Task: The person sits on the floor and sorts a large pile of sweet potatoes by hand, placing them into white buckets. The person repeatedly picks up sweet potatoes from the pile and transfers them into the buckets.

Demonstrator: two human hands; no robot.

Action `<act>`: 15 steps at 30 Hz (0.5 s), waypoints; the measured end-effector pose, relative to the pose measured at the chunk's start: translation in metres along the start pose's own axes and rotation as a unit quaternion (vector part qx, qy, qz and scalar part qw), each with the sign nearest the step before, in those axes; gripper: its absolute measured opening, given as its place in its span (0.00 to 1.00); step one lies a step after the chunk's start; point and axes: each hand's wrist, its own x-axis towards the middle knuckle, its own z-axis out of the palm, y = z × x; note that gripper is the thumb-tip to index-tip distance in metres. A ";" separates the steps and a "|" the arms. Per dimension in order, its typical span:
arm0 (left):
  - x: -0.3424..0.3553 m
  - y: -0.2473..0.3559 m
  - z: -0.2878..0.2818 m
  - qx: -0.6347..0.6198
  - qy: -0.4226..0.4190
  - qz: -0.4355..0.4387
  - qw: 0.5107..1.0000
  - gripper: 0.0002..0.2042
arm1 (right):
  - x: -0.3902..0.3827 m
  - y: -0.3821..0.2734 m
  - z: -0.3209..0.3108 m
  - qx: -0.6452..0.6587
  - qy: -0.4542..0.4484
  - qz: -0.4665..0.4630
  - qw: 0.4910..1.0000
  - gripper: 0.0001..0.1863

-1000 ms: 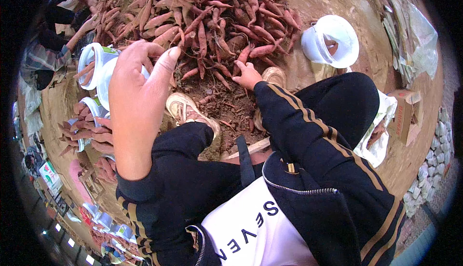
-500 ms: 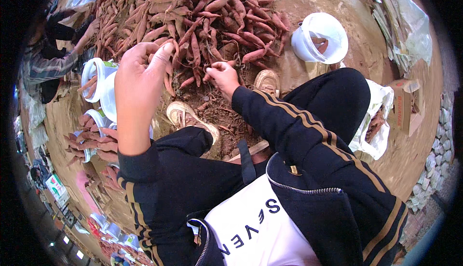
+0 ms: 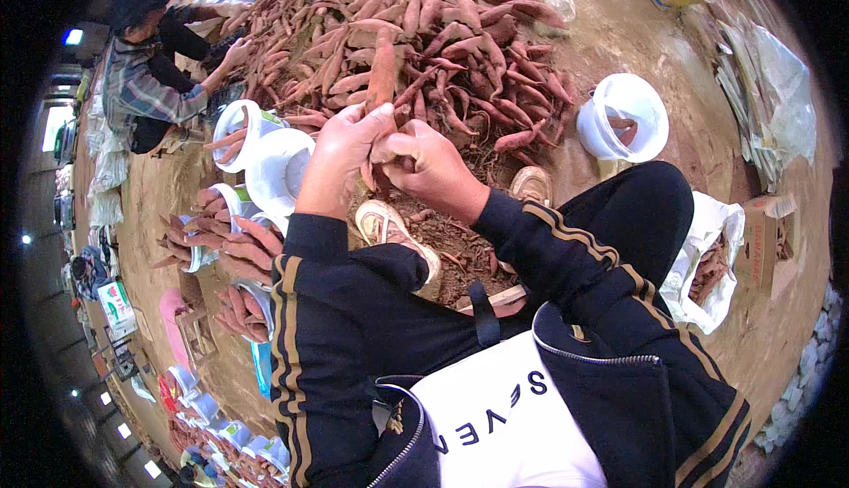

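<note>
A long, reddish sweet potato (image 3: 382, 68) is held upright in front of the pile, with my left hand (image 3: 343, 153) closed around its lower part. My right hand (image 3: 432, 169) is curled tight against it from the right, thumb and fingers pinched at its lower end; the fingers hide just what they grip. A narrow tip pokes out below my left hand. Beyond both hands rises a large heap of sweet potatoes (image 3: 442, 32). Soil and small broken bits (image 3: 451, 240) lie between my shoes.
White buckets (image 3: 281, 165) stand at my left, several filled with sweet potatoes. Right of the heap is another white bucket (image 3: 601, 125) with a few inside. A white sack (image 3: 721, 293) and a cardboard box (image 3: 759, 249) sit farther right. Another person (image 3: 159, 72) crouches at the far left.
My left hand has come down and right to meet my right hand. A large sweet potato now shows in their grip. The view has shifted, bringing the other person more fully into sight.
</note>
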 end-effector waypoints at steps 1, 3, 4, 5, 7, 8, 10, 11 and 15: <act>0.002 0.001 -0.002 0.008 -0.001 0.014 1.000 0.12 | -0.002 0.000 0.000 -0.004 -0.016 -0.012 1.000 0.07; -0.006 0.007 0.000 -0.032 0.009 0.026 0.999 0.12 | 0.002 0.007 -0.006 0.018 -0.005 -0.066 0.998 0.06; -0.008 0.010 0.003 -0.048 0.017 0.015 0.999 0.12 | 0.005 0.011 -0.011 0.022 0.029 -0.054 0.998 0.06; -0.009 0.013 0.005 -0.064 0.025 0.004 0.998 0.12 | 0.009 0.015 -0.017 0.026 0.064 -0.042 0.997 0.06; -0.010 0.009 0.000 -0.110 0.031 -0.016 0.993 0.11 | 0.016 0.017 -0.028 0.102 0.057 0.079 0.990 0.09; -0.005 0.003 -0.005 -0.140 0.025 -0.022 0.990 0.11 | 0.017 0.014 -0.030 0.198 0.030 0.131 0.971 0.11; -0.005 0.002 -0.005 -0.166 0.014 -0.043 0.985 0.11 | 0.019 0.004 -0.034 0.292 -0.016 0.176 0.940 0.17; -0.006 0.004 -0.004 -0.178 0.010 -0.033 0.983 0.10 | 0.019 0.001 -0.031 0.293 -0.036 0.169 0.940 0.20; -0.009 0.008 0.010 -0.175 0.018 -0.023 0.984 0.11 | 0.011 0.004 -0.022 0.290 -0.066 0.216 0.930 0.24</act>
